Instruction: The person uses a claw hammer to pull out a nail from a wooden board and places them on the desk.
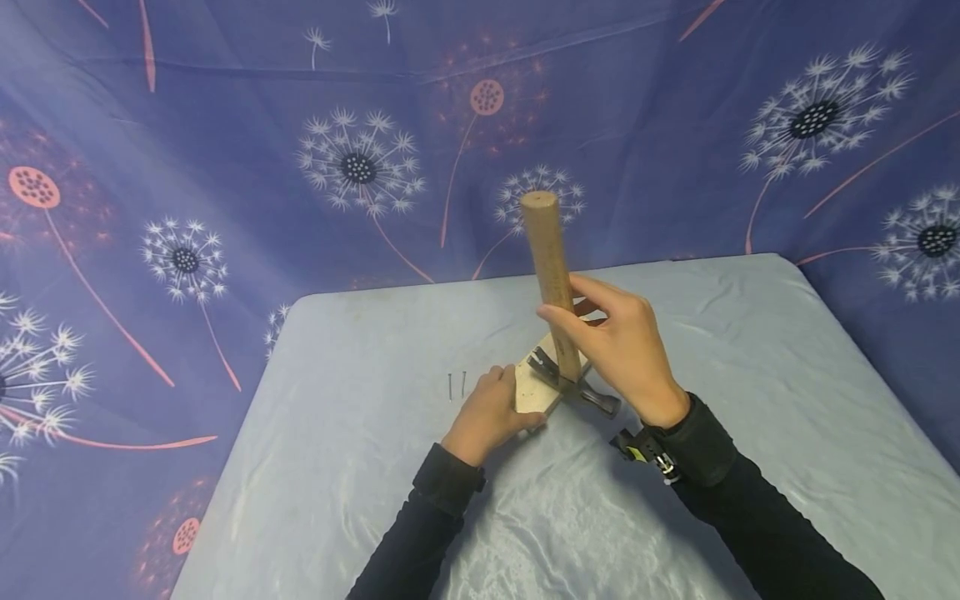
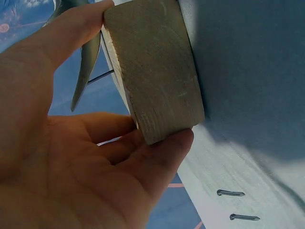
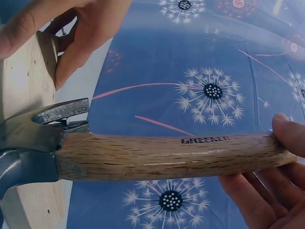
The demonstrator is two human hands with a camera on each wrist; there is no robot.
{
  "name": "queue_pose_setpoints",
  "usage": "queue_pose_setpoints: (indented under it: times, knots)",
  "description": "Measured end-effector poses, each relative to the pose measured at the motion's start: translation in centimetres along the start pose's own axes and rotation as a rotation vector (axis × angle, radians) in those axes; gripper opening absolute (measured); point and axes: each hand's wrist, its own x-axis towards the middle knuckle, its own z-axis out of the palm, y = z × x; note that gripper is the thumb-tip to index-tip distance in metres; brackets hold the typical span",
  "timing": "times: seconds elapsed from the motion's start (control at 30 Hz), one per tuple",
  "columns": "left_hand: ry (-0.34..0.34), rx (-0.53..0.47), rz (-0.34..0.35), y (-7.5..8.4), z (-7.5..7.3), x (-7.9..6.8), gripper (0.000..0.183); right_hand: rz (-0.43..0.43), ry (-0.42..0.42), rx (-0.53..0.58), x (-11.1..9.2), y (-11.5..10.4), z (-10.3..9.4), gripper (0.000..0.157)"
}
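Note:
A claw hammer (image 1: 551, 258) stands nearly upright with its metal head down at a pale wooden block (image 1: 531, 393). My right hand (image 1: 628, 350) holds its wooden handle between thumb and fingers, partway up. My left hand (image 1: 486, 417) grips the block's near left end, thumb on one side and fingers on the other, as the left wrist view shows. There a thin nail (image 2: 101, 77) sticks out of the block's face beside the hammer's curved claw (image 2: 87, 67). In the right wrist view the forked claw (image 3: 64, 112) lies close over the wood; whether it touches the nail I cannot tell.
Two loose nails, one nearer the left (image 1: 450, 386) and one beside it (image 1: 463, 383), lie on the cloth left of the block. A pale satin cloth (image 1: 360, 467) covers the table. Behind it hangs a blue dandelion-print sheet (image 1: 247, 125).

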Motion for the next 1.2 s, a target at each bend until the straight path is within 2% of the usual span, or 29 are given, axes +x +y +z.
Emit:
queue_pose_setpoints:
  times: [0.27,0.53,0.63,0.8,0.9,1.07,1.2]
  knots:
    - [-0.026,-0.001,-0.011,0.1,-0.3,0.2,0.075,-0.036,0.062,-0.012,-0.4,0.2,-0.1,0.042]
    - [-0.023,0.03,-0.024,0.3,-0.4,0.1,0.092,0.035,0.245,0.045,-1.3,0.9,-1.5,0.038]
    - [-0.029,0.025,-0.034,0.3,-0.6,0.1,0.095,0.068,0.25,0.072,-1.3,1.1,-1.7,0.038]
    - [-0.04,-0.002,-0.036,0.1,-0.6,0.3,0.085,0.114,0.248,0.09,-1.2,1.1,-2.0,0.035]
    - [-0.041,-0.01,-0.043,0.0,-0.5,0.4,0.085,0.142,0.255,0.095,-1.1,1.1,-2.3,0.032]
    - [-0.037,-0.07,-0.059,0.0,-0.4,0.2,0.086,0.127,0.255,0.08,-1.2,0.8,-2.8,0.032]
    - [-0.047,-0.153,-0.036,-0.5,-0.7,-0.1,0.077,0.103,0.245,0.073,-1.5,0.8,-3.0,0.032]
